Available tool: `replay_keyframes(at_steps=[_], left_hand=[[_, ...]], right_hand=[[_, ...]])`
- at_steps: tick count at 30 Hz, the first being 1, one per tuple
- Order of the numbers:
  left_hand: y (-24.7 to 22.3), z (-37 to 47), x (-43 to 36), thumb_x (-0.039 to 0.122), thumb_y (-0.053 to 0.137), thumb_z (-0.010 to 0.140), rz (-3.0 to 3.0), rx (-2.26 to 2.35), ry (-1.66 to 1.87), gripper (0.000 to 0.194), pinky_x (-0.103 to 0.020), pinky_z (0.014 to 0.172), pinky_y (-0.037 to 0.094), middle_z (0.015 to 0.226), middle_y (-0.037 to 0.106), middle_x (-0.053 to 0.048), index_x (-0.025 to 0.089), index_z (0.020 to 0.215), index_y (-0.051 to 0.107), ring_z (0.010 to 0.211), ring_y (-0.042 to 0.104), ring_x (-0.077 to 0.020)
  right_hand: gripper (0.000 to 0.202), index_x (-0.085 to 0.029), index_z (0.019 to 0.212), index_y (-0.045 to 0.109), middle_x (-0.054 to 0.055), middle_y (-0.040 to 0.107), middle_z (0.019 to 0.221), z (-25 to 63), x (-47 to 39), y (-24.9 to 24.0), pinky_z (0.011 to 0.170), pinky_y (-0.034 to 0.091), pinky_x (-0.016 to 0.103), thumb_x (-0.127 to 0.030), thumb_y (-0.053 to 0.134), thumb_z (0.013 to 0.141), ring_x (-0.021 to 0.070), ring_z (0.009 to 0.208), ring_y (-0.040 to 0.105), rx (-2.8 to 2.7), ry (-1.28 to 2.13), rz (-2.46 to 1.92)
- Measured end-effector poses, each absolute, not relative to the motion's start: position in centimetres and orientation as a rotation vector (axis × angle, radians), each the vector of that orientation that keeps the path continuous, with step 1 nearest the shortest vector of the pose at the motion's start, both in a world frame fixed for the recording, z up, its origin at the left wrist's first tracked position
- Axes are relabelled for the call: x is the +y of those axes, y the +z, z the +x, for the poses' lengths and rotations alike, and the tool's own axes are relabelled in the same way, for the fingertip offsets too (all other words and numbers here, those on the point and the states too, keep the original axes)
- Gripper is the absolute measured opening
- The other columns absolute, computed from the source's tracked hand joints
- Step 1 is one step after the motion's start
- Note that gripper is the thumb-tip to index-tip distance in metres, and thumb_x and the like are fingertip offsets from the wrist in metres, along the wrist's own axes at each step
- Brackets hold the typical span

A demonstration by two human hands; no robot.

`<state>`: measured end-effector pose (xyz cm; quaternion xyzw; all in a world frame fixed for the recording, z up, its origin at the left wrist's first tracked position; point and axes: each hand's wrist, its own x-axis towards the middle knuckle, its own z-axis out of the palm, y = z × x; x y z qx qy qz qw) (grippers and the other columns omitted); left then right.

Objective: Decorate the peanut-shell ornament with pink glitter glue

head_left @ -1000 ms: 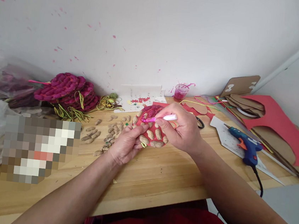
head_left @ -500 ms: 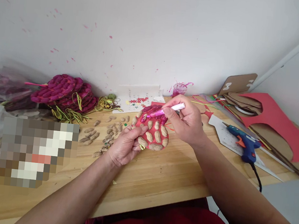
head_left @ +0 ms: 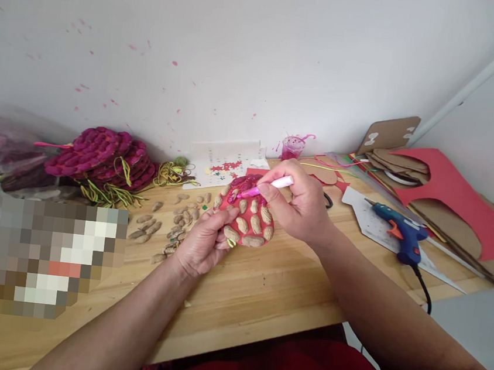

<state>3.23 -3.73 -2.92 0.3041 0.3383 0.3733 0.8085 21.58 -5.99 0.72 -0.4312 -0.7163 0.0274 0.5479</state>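
Note:
My left hand (head_left: 206,234) grips the lower left edge of a red disc (head_left: 248,216) covered with peanuts in their shells. Peanuts along its far side are coated in shiny magenta paint; those nearer me, such as one peanut (head_left: 256,223), are bare. A paintbrush (head_left: 281,181) with a white handle end is pinched in my right hand (head_left: 295,205). Its magenta-stained tip meets the peanuts at the disc's upper left. A bit of yellow-green yarn (head_left: 231,243) shows by my left fingertips.
Loose peanuts (head_left: 148,227) lie left of my hand. Painted discs (head_left: 100,155) with yarn are stacked farther left. A paint cup (head_left: 293,147) stands by the wall. A glue gun (head_left: 401,230) and cut red card (head_left: 469,214) lie right. A pixelated patch hides the lower left.
The brush tip has shifted slightly left and down over the peanuts, with my right hand following. My left hand keeps its hold on the disc. The whole view has shifted slightly.

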Motion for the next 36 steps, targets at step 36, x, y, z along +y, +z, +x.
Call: replay_keyframes(at_steps=[36], left_hand=[[-3.5,3.3,-3.7,0.03,0.09,0.064,0.654,0.714,0.841,0.044,-0.014,0.035,0.015,0.047,0.027,0.013,0.02,0.065,0.047,0.038,0.016,-0.0009]], right_hand=[[0.011,-0.024,0.088,0.055,0.002,0.066,0.078,19.6,-6.7,0.0,0.072,0.048,0.035,-0.025,0.06,0.097,0.0193,0.078,0.061,-1.7,-0.081,-1.023]])
